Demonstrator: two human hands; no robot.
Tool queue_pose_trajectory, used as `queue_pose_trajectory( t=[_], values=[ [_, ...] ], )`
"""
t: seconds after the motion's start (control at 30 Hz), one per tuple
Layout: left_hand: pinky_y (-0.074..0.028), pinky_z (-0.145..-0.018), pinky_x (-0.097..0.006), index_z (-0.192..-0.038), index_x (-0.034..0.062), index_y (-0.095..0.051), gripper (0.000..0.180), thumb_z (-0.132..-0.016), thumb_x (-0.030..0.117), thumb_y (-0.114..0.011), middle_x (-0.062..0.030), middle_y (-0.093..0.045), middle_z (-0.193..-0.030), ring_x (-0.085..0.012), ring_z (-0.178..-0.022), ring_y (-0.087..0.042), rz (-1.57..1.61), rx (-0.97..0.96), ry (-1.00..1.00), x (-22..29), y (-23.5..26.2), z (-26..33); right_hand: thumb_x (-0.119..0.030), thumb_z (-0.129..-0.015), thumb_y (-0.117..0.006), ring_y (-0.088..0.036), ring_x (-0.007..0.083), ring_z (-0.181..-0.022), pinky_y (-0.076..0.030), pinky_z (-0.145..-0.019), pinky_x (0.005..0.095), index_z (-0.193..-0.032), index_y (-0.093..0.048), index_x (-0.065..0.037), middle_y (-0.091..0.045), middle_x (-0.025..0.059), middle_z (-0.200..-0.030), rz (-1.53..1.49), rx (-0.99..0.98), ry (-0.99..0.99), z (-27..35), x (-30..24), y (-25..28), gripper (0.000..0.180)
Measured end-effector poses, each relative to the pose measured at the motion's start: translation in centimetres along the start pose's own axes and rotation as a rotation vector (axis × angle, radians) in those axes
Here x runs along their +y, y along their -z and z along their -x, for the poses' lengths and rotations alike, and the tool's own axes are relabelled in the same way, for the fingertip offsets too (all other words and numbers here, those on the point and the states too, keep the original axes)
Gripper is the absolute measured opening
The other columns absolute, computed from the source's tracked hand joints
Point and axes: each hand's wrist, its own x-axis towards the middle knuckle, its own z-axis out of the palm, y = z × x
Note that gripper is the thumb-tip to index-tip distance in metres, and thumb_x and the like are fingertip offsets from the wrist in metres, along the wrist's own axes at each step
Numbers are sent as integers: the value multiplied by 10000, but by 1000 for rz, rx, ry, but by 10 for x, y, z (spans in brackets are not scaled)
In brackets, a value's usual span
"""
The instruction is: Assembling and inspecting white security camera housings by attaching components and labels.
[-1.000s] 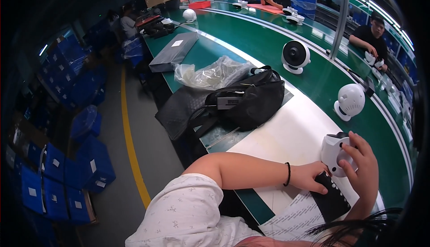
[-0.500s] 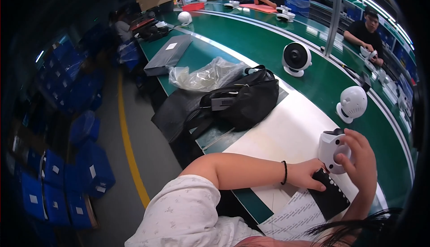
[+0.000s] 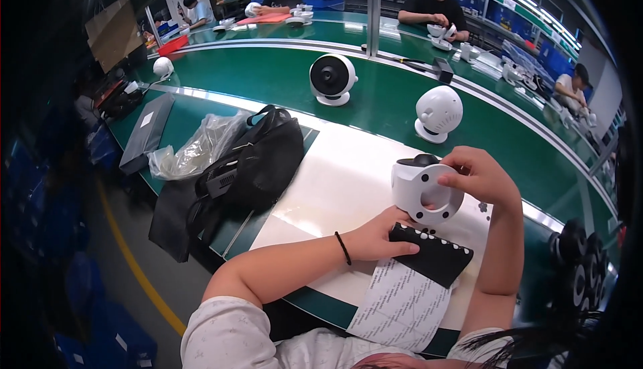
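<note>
My left hand [image 3: 383, 235] grips a folded black sheet [image 3: 435, 256] with its thumb on top. White round spots run along the sheet's fold, and its pale printed backing [image 3: 398, 305] spreads toward me. Beyond the sheet, a white ring-shaped base [image 3: 404, 191] stands tilted, showing its large round hole and several small black round pads. My left fingertips reach its lower edge. My right hand [image 3: 479, 176] has thumb and fingers closed at the base's upper right rim. Whether something small sits between those fingertips is hidden. A black part [image 3: 423, 160] tops the base.
A white mat [image 3: 328, 168] lies under my hands. Two white round-headed devices [image 3: 333, 78] stand beyond on the green table. Left are a black bag [image 3: 268, 161], clear plastic [image 3: 201, 151] and a grey box [image 3: 149, 131]. Black round parts [image 3: 579, 268] stand at right. Several people work across the table.
The view has swung right, so the scene sits farther left. My left hand still grips the black sheet. My right fingers have drawn closer together at the base's rim.
</note>
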Motion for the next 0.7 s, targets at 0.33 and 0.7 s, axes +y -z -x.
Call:
queue_pose_trajectory(
  t=[0.33,0.7],
  values=[
    [-326,-959,-350,-1370,148,-279,719,-746,133,-636,-137,-438,-1156,-245,-1090,-416,-163,-19,-129,1,2,-2,-204,-704,-701,-520,108,-625,-414,-592,242,-848,-630,-1,-585,47,-700,18,217,-310,25,58,63,259],
    [-309,-963,-358,-941,68,-612,204,-749,131,-640,-58,-286,-1406,-235,-1118,-384,-92,-27,-99,1,-1,-4,-200,-761,-621,-553,250,-817,-471,-659,368,-776,-602,-53,-550,74,-814,1062,872,-360,-1,179,34,149]
  ],
)
